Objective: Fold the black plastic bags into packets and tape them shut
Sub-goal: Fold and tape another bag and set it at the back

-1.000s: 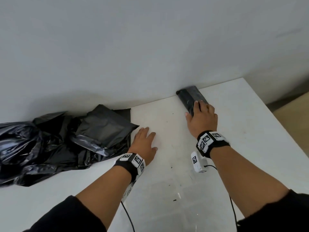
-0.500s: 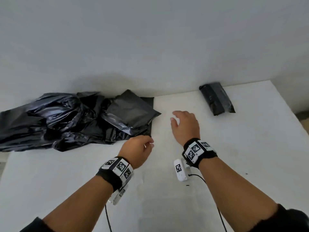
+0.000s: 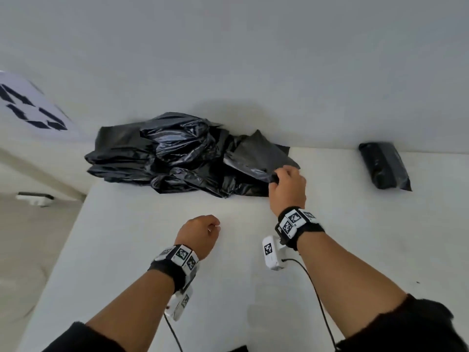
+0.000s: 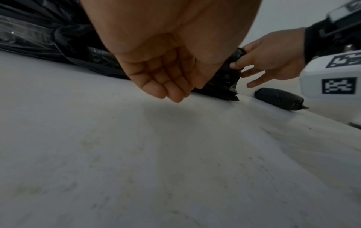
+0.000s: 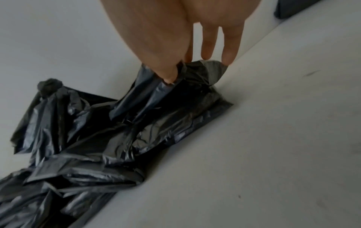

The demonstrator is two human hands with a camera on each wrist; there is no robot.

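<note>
A heap of crumpled black plastic bags [image 3: 177,158] lies against the wall at the back of the white table [image 3: 368,250]. My right hand [image 3: 284,184] pinches the near right corner of the top bag [image 3: 256,156]; in the right wrist view the thumb and forefinger hold that bag [image 5: 156,100] while the other fingers stay straight. A folded black packet [image 3: 384,165] lies alone at the back right, also visible as the packet [image 4: 279,98] in the left wrist view. My left hand [image 3: 203,232] hovers over the table in front of the heap, its fingers [image 4: 166,86] loosely curled and holding nothing.
The wall runs right behind the heap and the packet. The table's left edge [image 3: 63,250] drops to the floor, where a small white object [image 3: 35,199] lies. A white sheet with black marks [image 3: 33,110] is at the upper left.
My right hand let go of the packet at the back right, moved left and took hold of the top bag's corner. My left hand drew back from the heap and curled loosely.
</note>
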